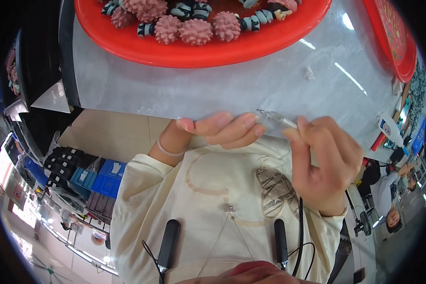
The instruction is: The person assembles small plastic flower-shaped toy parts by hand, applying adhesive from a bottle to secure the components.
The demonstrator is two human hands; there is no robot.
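Observation:
My right hand (324, 158) is closed, with thumb and fingers pinching a slim, pale pen-like tool (288, 122) that has a shiny pointed tip. The tip points left, at a small clear, film-like piece (268, 121) beside the fingertips of my left hand (225, 130). The fingers of my left hand are curled together at the table's near edge. What they hold is hidden, and whether they grip the clear piece is hard to make out. Just beyond both hands, a red tray (199, 60) holds several pink spiky beads (195, 32) strung with grey-blue and black ones.
The grey table (142, 90) bears a small clear scrap (309, 73). A second red tray (402, 61) stands at the far right, near a white bottle (389, 128). Blue crates (108, 177) are stacked at the left. Other people (394, 213) are at the right.

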